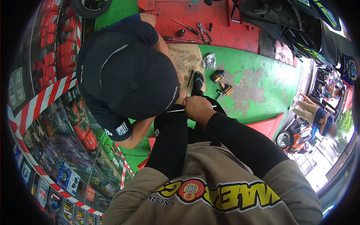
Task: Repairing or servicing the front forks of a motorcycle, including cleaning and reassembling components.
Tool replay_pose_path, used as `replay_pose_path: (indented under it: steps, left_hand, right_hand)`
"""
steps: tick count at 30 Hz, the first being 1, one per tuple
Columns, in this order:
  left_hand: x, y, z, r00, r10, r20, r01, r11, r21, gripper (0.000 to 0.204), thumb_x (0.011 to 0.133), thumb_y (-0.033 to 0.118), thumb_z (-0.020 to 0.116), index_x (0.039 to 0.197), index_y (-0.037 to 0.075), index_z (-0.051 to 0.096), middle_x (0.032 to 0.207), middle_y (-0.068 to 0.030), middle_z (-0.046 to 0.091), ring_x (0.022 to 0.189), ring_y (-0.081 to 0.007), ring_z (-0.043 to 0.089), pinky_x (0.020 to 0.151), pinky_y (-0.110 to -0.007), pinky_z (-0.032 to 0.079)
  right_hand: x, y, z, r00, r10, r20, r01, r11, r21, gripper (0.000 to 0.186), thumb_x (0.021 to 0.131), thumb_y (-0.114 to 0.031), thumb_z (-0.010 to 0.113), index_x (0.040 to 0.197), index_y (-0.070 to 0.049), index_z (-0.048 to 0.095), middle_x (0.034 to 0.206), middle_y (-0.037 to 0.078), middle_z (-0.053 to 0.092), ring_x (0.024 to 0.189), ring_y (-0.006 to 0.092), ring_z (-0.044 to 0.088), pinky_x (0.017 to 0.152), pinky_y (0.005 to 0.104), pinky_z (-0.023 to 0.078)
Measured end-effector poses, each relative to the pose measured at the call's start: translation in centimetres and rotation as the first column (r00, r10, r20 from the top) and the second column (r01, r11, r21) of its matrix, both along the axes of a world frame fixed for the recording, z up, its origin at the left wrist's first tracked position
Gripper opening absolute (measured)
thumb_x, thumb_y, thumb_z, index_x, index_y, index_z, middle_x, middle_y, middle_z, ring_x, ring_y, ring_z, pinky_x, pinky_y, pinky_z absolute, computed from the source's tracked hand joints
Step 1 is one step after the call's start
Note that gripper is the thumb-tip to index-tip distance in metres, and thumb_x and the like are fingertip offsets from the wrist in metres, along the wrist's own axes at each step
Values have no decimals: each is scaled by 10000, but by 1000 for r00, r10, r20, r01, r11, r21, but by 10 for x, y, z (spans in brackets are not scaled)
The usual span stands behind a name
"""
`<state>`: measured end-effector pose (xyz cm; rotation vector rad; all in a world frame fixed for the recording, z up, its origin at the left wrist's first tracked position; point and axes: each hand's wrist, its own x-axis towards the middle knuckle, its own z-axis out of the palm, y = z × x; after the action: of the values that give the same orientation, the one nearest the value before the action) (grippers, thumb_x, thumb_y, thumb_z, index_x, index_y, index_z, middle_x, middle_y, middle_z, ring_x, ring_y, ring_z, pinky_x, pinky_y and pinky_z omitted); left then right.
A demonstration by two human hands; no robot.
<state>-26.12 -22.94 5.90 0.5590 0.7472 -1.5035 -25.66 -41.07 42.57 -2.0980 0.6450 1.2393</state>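
My right hand (198,109) is closed around a thin metal rod (175,111) that sticks out on both sides of the fist. Close beside it is my left hand (181,98), partly covered by a co-worker's black cap (131,75); its fingers are hidden, so I cannot tell what it holds. The co-worker leans in from the left, with a forearm (135,132) bent near my left sleeve. What both of us are bent over is hidden by the cap and my arms.
A yellow-and-black cordless power tool (223,83), crumpled silvery material (209,60) and cardboard (183,56) lie on the green floor (258,88). Pliers (204,33) and screwdrivers rest on a red platform (165,22). A glass display case (63,138) stands left; motorcycles are at right.
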Motion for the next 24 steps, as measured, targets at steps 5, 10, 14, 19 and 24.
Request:
replay_pose_path:
  steps: [5,10,14,19,24]
  left_hand:
    - [-8,-26,35,900,-165,405,1,926,377,340,874,372,545,842,65,686,764,-142,664,717,-336,660,632,-445,497]
    - [-24,-75,57,640,-428,638,-157,740,654,251,861,239,591,782,59,748,726,-124,702,680,-321,691,615,-417,531]
    - [-27,-83,65,535,-518,667,-188,697,692,227,854,184,612,756,57,772,712,-119,718,663,-315,704,607,-405,544]
    - [-5,-68,58,686,-369,628,14,869,495,215,845,175,619,745,56,768,716,-124,722,654,-317,704,602,-403,545]
    - [0,-50,54,822,-246,514,152,964,219,204,836,166,627,734,55,764,721,-130,725,645,-319,703,596,-401,547]
  right_hand:
    - [1,2,3,997,-70,11,70,997,25,281,889,-174,528,1020,-39,738,1001,200,733,959,369,716,855,467,565]
    - [2,6,1,998,-63,7,63,997,36,278,885,-164,528,1018,-38,737,1005,199,733,965,369,715,856,465,567]
    - [3,1,4,999,-32,-4,32,999,42,278,875,-156,531,1019,-37,738,1006,201,735,967,366,717,854,456,571]
    - [-4,2,0,998,-62,5,61,998,33,278,870,-160,539,1018,-37,739,1003,204,735,958,367,718,851,456,571]
    - [-8,2,0,998,-56,-11,56,997,49,280,876,-175,539,1016,-30,734,989,211,733,948,371,719,847,459,571]
